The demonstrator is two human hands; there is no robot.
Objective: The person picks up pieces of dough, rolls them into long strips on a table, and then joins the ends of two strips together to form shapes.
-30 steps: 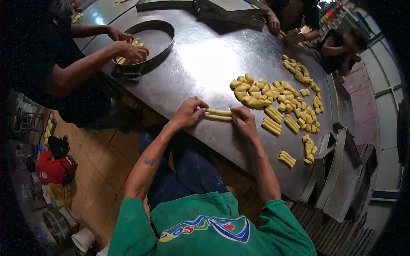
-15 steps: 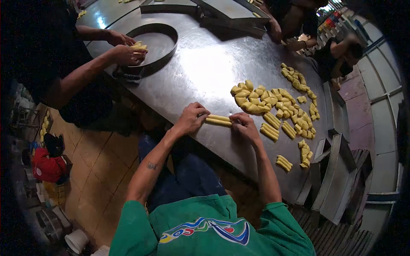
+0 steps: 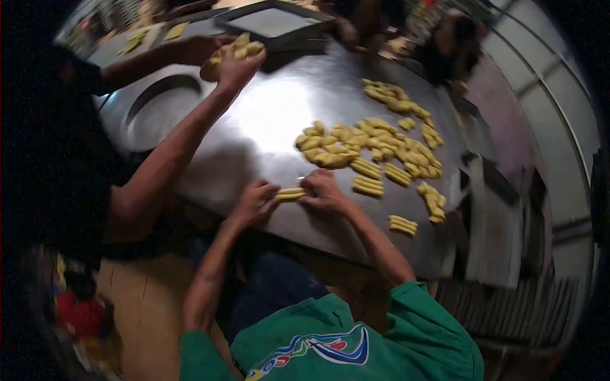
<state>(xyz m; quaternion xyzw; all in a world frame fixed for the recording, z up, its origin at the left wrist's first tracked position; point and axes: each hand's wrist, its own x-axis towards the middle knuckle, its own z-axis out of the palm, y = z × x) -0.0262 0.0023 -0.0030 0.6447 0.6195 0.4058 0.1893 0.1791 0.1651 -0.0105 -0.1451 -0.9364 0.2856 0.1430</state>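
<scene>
Yellow dough strips (image 3: 290,194) lie side by side at the near edge of the metal table, one end at each of my hands. My left hand (image 3: 256,202) has its fingers closed on the left end. Over the right end my right hand (image 3: 325,189) is curled, hiding that part. Just right of it sit grooved dough pieces (image 3: 367,185), with another set (image 3: 403,225) lying farther right. Beyond them spreads a heap of dough pieces (image 3: 381,141).
At left, a co-worker's hands (image 3: 236,66) hold several dough pieces above the table (image 3: 222,159), near a round pan (image 3: 159,111). A rectangular tray (image 3: 273,22) stands at the back. Long metal tins (image 3: 495,222) are at the right edge.
The view has turned and blurred. The co-worker's hands have moved from the round pan out over the table, holding a bigger bunch of dough. My hands keep hold of the strips, slightly closer together.
</scene>
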